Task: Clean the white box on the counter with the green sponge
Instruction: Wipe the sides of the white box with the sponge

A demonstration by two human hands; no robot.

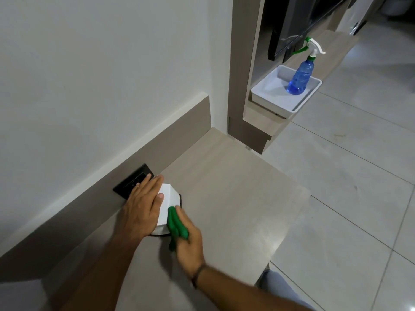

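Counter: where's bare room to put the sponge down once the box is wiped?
The counter is bare from the white box out to its front edge and back toward the wall corner. It is crowded by the wall socket, where the left hand steadies the box and the right hand presses the green sponge.

We see a matt, pale wood-grain table (224, 187), a smooth white plastic-looking box (167, 203), a soft green sponge (176, 225), glossy floor tiles (359, 176), and a translucent blue plastic spray bottle (301, 77) in a smooth white tray (269, 95).
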